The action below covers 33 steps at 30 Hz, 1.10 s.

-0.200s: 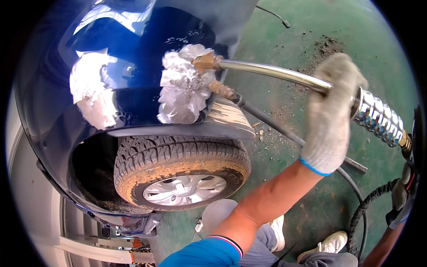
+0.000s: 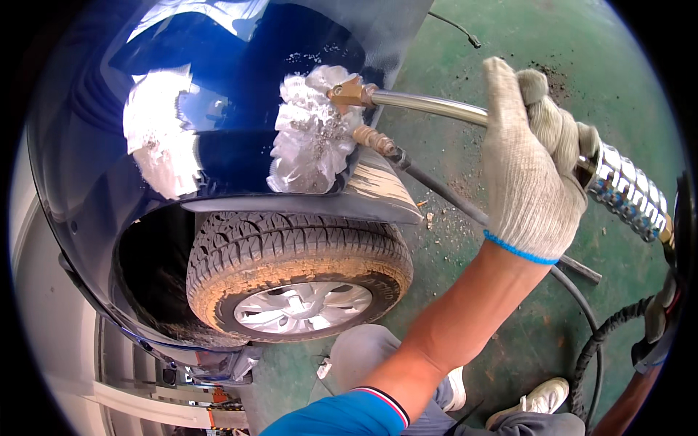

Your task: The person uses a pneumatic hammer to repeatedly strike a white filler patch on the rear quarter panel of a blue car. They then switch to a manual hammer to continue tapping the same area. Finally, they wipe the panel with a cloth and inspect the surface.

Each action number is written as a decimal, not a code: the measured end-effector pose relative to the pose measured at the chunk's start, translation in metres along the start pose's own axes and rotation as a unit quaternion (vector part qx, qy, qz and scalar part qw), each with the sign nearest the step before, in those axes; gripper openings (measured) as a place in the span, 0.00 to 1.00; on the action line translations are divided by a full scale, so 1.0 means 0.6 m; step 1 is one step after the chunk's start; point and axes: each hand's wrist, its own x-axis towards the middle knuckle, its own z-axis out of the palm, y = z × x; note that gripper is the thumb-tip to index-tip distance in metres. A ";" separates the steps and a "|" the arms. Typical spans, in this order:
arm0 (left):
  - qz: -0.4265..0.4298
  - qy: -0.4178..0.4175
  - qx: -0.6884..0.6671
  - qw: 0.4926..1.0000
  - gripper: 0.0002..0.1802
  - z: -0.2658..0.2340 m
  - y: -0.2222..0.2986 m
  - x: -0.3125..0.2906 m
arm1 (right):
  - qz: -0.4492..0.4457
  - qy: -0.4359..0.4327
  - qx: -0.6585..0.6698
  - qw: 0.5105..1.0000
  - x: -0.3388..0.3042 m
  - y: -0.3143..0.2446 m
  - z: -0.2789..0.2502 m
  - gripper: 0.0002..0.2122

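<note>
My left hand (image 2: 534, 160), in a white knit glove with a blue cuff, is closed around the chrome rod of a slide hammer (image 2: 429, 104), its thumb raised. The ribbed chrome weight (image 2: 629, 190) sits just right of this hand. At the far end, the rod's brass-coloured tip (image 2: 350, 94) meets a patch of bare, ground metal (image 2: 313, 134) on a blue car panel (image 2: 229, 156). Below it, a copper-coloured fitting (image 2: 374, 139) on a grey cable touches the same patch's edge. My gloved right hand (image 2: 658, 316) shows partly at the right rim; its fingers are hidden.
A second ground patch (image 2: 163, 138) lies left on the panel. Below the wheel arch is a muddy tyre (image 2: 298, 254). A grey cable (image 2: 451, 196) and a black wrapped hose (image 2: 592, 345) cross the green floor (image 2: 465, 298). Dirt crumbs (image 2: 552, 76) lie beyond the rod.
My left hand has shifted slightly down and left along the rod, and its thumb now stands up. The view has moved a little; the tip stays at the ground patch.
</note>
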 end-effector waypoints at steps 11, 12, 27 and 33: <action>0.001 0.095 0.015 0.995 0.26 0.041 0.019 -0.025 | -0.031 -0.093 -0.212 0.972 -0.021 -0.031 -0.005 0.18; -0.004 0.108 0.007 0.994 0.26 0.045 0.014 -0.028 | -0.046 -0.091 -0.237 0.966 -0.025 -0.046 -0.011 0.18; -0.016 0.041 0.079 0.996 0.14 -0.005 0.008 -0.056 | -0.057 -0.126 -0.168 0.976 -0.035 0.022 -0.141 0.24; -0.018 0.033 0.084 0.996 0.11 -0.025 0.002 -0.088 | 0.053 -0.306 -0.111 0.944 -0.006 -0.014 -0.220 0.24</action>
